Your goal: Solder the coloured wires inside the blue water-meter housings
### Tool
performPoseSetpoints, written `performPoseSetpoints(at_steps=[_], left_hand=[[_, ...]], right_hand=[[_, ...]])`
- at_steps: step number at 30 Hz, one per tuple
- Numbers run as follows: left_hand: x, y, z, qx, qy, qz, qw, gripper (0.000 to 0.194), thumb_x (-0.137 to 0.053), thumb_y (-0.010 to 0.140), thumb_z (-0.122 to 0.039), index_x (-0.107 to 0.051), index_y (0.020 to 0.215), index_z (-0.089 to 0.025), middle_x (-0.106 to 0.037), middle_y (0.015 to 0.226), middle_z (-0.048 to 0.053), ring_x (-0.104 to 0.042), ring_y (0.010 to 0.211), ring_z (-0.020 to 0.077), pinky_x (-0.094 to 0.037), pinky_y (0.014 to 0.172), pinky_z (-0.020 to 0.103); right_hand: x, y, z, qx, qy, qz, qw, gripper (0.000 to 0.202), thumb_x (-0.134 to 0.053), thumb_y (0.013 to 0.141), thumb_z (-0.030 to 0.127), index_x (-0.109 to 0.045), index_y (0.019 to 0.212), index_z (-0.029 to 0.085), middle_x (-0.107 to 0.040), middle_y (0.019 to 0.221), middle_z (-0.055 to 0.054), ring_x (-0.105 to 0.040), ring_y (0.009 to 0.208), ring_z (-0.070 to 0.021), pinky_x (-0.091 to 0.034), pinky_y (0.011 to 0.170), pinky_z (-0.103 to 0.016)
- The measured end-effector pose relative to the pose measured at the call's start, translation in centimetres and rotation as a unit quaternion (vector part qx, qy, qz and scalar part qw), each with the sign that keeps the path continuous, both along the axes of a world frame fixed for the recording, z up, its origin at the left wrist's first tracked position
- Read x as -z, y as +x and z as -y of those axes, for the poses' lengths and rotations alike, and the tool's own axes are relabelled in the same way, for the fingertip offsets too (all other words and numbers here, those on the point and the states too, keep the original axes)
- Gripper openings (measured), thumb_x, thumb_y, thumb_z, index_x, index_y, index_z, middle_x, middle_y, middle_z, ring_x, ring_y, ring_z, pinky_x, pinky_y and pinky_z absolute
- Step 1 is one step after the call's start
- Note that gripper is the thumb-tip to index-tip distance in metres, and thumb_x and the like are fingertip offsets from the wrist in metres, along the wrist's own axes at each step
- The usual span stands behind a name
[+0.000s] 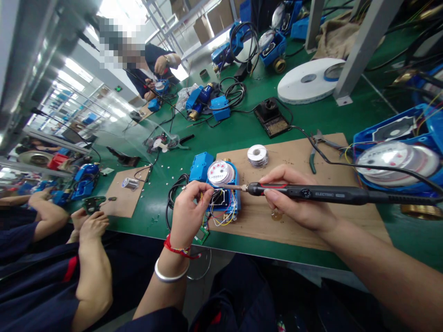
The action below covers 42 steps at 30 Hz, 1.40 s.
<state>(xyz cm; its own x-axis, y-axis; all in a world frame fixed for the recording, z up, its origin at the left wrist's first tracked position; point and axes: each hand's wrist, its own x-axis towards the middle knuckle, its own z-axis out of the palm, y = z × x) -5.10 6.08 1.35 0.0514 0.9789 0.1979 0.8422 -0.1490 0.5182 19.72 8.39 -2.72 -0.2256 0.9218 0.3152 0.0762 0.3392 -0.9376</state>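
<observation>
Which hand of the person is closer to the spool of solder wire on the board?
Right. The right hand holds the soldering iron just below the solder spool; the left hand is farther left, at the blue meter.

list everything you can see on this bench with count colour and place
water meter: one, blue with white dial, on the cardboard mat under the hands
soldering iron: one, black, tip at the meter
solder spool: one, silver, behind the meter
cardboard mat: one, brown, on the bench
pliers: one, green handles, mat's far edge
iron stand: one, black, further back
tape roll: one, white, far right
bench: green
co-workers: two, dark blue, left and far end
left hand: pinching wires at the meter
right hand: gripping the soldering iron
</observation>
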Motion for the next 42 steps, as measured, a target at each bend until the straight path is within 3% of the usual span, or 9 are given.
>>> performPoseSetpoints(at_steps=[7, 21, 42], left_hand=[[-0.2, 0.2, -0.1, 0.001, -0.001, -0.004, 1.000, 0.012, -0.055, 0.090, -0.024, -0.062, 0.081, -0.019, -0.061, 0.080, 0.002, -0.054, 0.073, 0.0142, -0.041, 0.068, 0.027], [-0.1, 0.1, 0.0, 0.000, -0.004, -0.002, 1.000, 0.013, -0.055, 0.090, -0.024, -0.062, 0.081, -0.019, -0.061, 0.080, 0.002, -0.054, 0.073, 0.0144, -0.041, 0.068, 0.026], [-0.2, 0.2, 0.0, -0.001, -0.009, 0.003, 1.000, 0.013, -0.055, 0.090, -0.025, -0.062, 0.081, -0.018, -0.060, 0.080, 0.002, -0.053, 0.073, 0.0143, -0.040, 0.068, 0.026]], right_hand=[[-0.2, -0.3, -0.1, -0.008, 0.019, 0.053, 0.998, 0.011, -0.066, 0.081, 0.031, -0.064, 0.089, 0.024, -0.069, 0.078, -0.001, -0.061, 0.066, -0.0166, -0.045, 0.061, -0.030], [-0.3, 0.0, 0.0, 0.002, 0.013, 0.040, 0.999, 0.010, -0.065, 0.083, 0.032, -0.065, 0.089, 0.024, -0.068, 0.078, 0.000, -0.062, 0.066, -0.0166, -0.043, 0.060, -0.030], [0.9, -0.1, -0.1, -0.005, -0.032, -0.101, 0.994, 0.017, -0.065, 0.087, 0.039, -0.061, 0.094, 0.024, -0.065, 0.072, 0.000, -0.057, 0.057, -0.0128, -0.042, 0.050, -0.027]])
